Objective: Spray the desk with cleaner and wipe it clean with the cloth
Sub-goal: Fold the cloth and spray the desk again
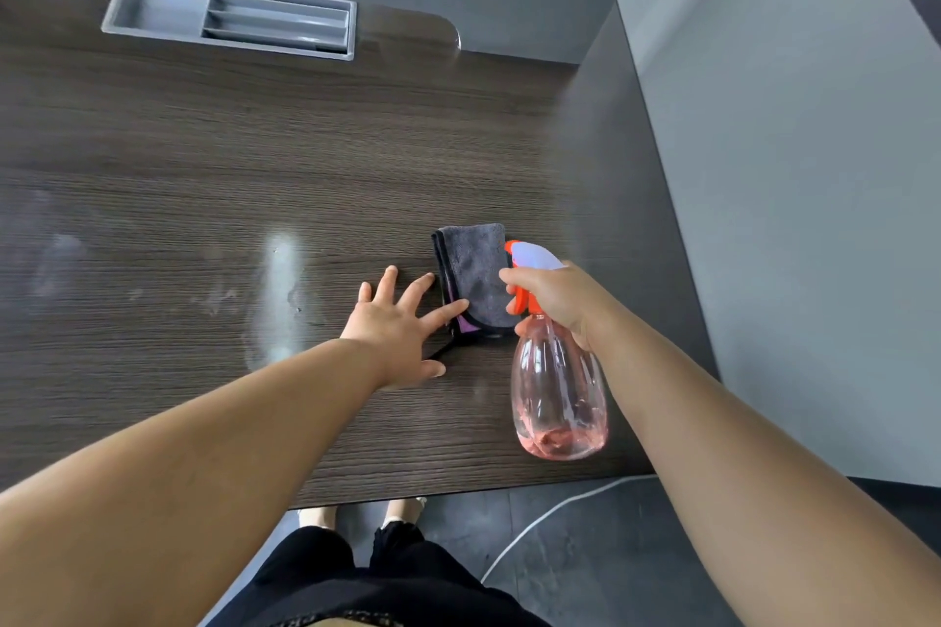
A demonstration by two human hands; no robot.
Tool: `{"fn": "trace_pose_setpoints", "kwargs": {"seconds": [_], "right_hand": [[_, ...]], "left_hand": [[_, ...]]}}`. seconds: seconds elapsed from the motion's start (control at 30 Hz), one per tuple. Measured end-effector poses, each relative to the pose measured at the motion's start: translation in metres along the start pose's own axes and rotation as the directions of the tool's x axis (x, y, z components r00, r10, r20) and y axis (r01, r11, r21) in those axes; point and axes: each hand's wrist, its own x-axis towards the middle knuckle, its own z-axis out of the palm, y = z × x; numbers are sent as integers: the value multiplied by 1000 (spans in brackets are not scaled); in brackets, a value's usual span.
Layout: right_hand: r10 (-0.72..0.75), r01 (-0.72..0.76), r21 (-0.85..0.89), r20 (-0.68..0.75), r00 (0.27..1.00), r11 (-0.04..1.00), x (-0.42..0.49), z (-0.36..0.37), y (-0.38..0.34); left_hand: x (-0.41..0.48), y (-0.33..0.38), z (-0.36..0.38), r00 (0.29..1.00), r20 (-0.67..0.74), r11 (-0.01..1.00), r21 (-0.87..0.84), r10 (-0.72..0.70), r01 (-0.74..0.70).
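The pink spray bottle [559,387] hangs above the desk [254,158] near its front edge — the right hand [557,303] grips its neck, forefinger on the orange trigger. Just beside it lies the folded grey cloth [473,278] — the left hand [402,328], fingers spread, touches its edge.

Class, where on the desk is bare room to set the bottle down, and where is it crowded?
Bare: the desk between recessed tray and cloth, and left of the left hand. Crowded: cloth, right hand, spray bottle.

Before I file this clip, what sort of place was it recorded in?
Probably an office workstation: a dark wood-grain laminate desk with a grey recessed plastic organiser tray, plain grey partition panels at its back and right, and a white cable on the dark floor.
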Motion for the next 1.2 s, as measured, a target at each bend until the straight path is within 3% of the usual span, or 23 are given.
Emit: {"fn": "trace_pose_setpoints", "kwargs": {"seconds": [0.37, 0.57, 0.7, 0.8, 1.0, 1.1, 1.2], "right_hand": [[45, -29, -134, 117, 992, 991, -26, 3, 35], [-8, 15, -73, 95, 995, 997, -42, -4, 44], [-178, 177, -57, -17, 984, 983, -47, -25, 42], [-275, 281, 10, -181, 944, 960, -43, -42, 41], [-367, 483, 90, -533, 762, 871, -23, -59, 37], [-424, 533, 25, -573, 701, 846, -13, -63, 32], [-431, 511, -25, -575, 696, 859, -1, -72, 32]], "left_hand": [[0, 0, 1, 1000, -4, 1000, -2, -5, 5], [-1, 0, 0, 1000, 5, 1000, -9, -4, 4], [-2, 1, -3, 1000, 17, 1000, -14, -7, 8], [-1, 3, -5, 999, 35, 1000, -22, -20, 20], [-1, 2, -5, 999, 31, 1000, -11, -23, 24], [0, 3, -4, 999, 36, 1000, 5, -28, 28], [0, 3, -5, 999, 37, 1000, 7, -27, 27]]}}
